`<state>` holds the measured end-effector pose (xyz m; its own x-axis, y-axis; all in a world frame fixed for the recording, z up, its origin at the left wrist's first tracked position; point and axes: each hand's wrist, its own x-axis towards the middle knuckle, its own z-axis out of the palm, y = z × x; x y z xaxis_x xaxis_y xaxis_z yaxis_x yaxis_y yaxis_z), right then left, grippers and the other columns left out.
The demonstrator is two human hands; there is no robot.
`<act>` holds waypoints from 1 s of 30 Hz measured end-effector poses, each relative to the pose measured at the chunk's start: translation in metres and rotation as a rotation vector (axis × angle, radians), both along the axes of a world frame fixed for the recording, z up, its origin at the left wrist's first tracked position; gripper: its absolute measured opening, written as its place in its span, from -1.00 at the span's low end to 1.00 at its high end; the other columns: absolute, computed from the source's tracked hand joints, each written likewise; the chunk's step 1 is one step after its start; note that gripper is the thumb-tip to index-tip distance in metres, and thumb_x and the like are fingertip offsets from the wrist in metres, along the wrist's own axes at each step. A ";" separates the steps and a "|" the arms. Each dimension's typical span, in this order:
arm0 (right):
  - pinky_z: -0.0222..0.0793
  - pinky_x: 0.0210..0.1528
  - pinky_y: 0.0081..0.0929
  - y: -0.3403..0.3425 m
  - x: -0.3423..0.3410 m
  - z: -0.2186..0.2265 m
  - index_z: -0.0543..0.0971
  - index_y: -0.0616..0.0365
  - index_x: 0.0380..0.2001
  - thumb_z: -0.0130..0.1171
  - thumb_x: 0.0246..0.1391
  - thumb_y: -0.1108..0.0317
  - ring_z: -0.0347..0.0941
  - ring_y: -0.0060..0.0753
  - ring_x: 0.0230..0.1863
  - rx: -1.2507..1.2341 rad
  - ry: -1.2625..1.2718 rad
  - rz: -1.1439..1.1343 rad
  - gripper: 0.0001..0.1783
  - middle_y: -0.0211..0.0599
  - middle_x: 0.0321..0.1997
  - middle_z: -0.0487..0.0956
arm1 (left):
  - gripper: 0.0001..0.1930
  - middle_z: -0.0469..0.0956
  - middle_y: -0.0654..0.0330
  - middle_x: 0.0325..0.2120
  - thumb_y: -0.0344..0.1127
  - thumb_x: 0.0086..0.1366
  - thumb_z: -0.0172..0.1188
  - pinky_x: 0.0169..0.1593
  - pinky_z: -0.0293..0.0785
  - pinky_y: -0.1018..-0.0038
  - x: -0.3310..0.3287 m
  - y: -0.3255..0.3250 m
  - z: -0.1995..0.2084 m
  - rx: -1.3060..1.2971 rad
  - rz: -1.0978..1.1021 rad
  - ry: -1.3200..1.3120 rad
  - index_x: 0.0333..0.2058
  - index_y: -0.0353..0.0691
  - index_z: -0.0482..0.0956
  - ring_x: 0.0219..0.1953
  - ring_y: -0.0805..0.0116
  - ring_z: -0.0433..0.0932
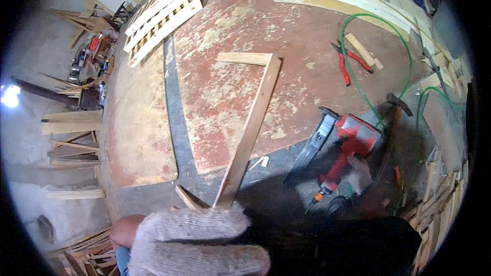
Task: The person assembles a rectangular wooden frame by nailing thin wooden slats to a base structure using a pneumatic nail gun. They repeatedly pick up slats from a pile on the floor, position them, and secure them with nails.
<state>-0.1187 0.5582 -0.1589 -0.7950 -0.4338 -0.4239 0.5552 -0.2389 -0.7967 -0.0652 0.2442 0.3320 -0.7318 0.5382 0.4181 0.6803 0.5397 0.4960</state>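
Note:
My left hand (199, 243) wears a grey ribbed knit glove and is large and close at the lower edge. Its fingers stretch to the right, spread apart, with nothing visible between them. Just beyond the glove is a narrow wooden frame (250, 128) of joined strips; the glove covers its near end, so contact cannot be told. A red and grey nail gun (358, 135) with a silver magazine lies to the right of the frame. My right hand does not show.
Red-handled pliers (343, 69), a hammer (399, 103) and a green air hose (358, 16) lie at right. A slatted wooden panel (166, 18) is far left, long boards (332, 5) far right. Worn sheets (138, 138) cover the floor. Scrap wood (76, 117) lines the left wall.

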 end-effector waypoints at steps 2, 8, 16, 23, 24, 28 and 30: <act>0.45 0.20 -0.12 0.017 -0.003 0.025 0.51 0.18 0.12 0.16 0.26 0.33 0.53 -0.14 0.10 -0.105 -0.202 -0.173 -0.61 -0.20 0.07 0.59 | -0.74 0.68 0.04 -0.27 -0.24 0.28 0.10 -0.08 0.54 -0.04 -0.005 -0.014 -0.018 0.122 -0.059 -0.019 -0.26 -0.29 0.67 -0.24 0.03 0.66; 0.47 0.17 -0.19 0.014 -0.006 0.013 0.51 0.18 0.12 0.17 0.24 0.33 0.55 -0.16 0.06 0.153 -0.198 -0.016 -0.60 -0.18 0.06 0.59 | -0.83 0.68 0.08 -0.29 -0.28 0.24 0.17 -0.08 0.55 -0.16 -0.002 -0.013 -0.011 0.185 -0.113 -0.071 -0.35 -0.22 0.68 -0.29 0.03 0.67; 0.53 -0.09 -0.22 0.005 -0.004 0.019 0.53 0.13 0.00 0.09 0.26 0.20 0.57 -0.28 -0.12 -0.038 -0.266 -0.183 -0.67 -0.27 -0.12 0.60 | -0.87 0.67 0.12 -0.33 -0.31 0.19 0.23 -0.13 0.57 -0.09 -0.001 -0.002 -0.017 0.289 -0.032 -0.138 -0.42 -0.21 0.68 -0.30 0.10 0.66; 0.49 0.09 -0.17 0.044 -0.003 -0.010 0.49 0.11 0.08 0.24 0.20 0.35 0.54 -0.20 -0.01 0.419 0.337 0.177 -0.62 -0.30 -0.01 0.56 | -0.93 0.65 0.18 -0.30 -0.35 0.23 0.24 -0.06 0.50 0.19 -0.025 -0.013 -0.066 0.172 0.159 -0.110 -0.37 -0.19 0.65 -0.21 0.28 0.60; 0.48 0.09 -0.20 0.058 0.000 -0.022 0.50 0.11 0.05 0.23 0.20 0.36 0.53 -0.21 -0.02 0.721 0.659 0.373 -0.65 -0.32 -0.02 0.57 | -0.94 0.64 0.19 -0.29 -0.36 0.24 0.25 -0.05 0.49 0.23 -0.032 -0.016 -0.078 0.148 0.241 -0.137 -0.36 -0.18 0.64 -0.20 0.30 0.59; 0.51 0.02 -0.24 0.018 -0.006 0.006 0.53 0.09 -0.05 0.18 0.23 0.38 0.54 -0.33 -0.04 -0.042 -0.125 -0.064 -0.77 -0.39 -0.11 0.55 | -0.97 0.63 0.22 -0.28 -0.38 0.26 0.25 -0.01 0.44 0.40 -0.043 -0.043 -0.122 0.413 0.726 -0.634 -0.34 -0.17 0.63 -0.14 0.41 0.56; 0.51 0.02 -0.21 0.022 -0.004 0.006 0.51 0.08 -0.01 0.16 0.26 0.33 0.54 -0.33 -0.04 0.010 -0.122 -0.073 -0.74 -0.38 -0.10 0.54 | -0.90 0.63 0.18 -0.20 -0.46 0.28 0.22 0.03 0.47 0.40 -0.044 -0.055 -0.150 0.666 0.736 -0.842 -0.22 -0.23 0.60 -0.11 0.38 0.57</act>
<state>-0.1228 0.5797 -0.1528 -0.7667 -0.3721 -0.5231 0.6294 -0.2750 -0.7268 -0.1091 0.1897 0.1819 -0.9312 -0.2312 -0.2818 -0.3178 0.1365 0.9383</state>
